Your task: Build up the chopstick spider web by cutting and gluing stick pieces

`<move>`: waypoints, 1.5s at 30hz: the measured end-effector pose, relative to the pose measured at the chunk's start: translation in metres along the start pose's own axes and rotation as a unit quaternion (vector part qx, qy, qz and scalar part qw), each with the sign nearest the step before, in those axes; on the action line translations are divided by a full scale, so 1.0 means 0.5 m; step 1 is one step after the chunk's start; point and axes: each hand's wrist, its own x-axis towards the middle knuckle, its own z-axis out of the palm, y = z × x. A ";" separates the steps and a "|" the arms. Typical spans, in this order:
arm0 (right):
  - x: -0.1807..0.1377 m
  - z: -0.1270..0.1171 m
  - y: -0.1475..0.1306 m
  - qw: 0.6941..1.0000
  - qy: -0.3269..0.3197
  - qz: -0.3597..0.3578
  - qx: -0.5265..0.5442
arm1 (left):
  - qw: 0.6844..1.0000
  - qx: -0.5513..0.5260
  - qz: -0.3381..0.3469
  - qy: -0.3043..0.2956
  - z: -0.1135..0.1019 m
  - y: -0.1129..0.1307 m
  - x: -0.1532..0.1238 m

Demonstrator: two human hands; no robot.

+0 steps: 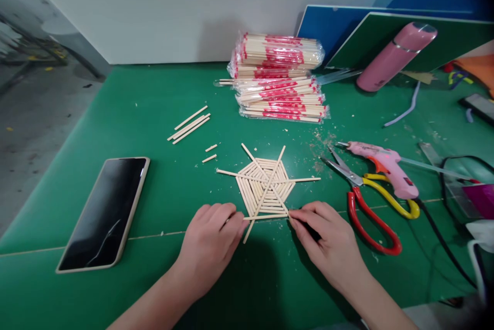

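Note:
A web-like hexagon of thin wooden sticks lies on the green table, with longer sticks crossing at its middle and jutting out as spokes. Along its near side runs a loose-looking wooden stick, laid across two spokes. My left hand is closed, thumb and forefinger pinching that stick's left end. At its right end my right hand pinches with thumb and fingertips, where the stick meets the tip of a spoke; the fingertips partly cover this spot.
Several cut sticks and two short pieces lie beyond the web. Bagged chopsticks are stacked at the back. To the right are scissors, a pink glue gun and a pink flask. A phone lies left.

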 end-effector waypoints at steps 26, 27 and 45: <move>0.009 -0.004 -0.011 1.000 -0.001 0.023 -0.012 | 0.998 -0.008 0.015 -0.065 0.002 -0.003 -0.001; 0.009 -0.004 -0.011 1.000 0.001 0.025 -0.007 | 0.998 -0.009 0.019 -0.058 0.002 -0.004 -0.003; 0.043 0.006 -0.012 0.999 -0.022 -0.027 -0.035 | 0.983 0.080 0.096 -0.131 0.019 0.013 0.054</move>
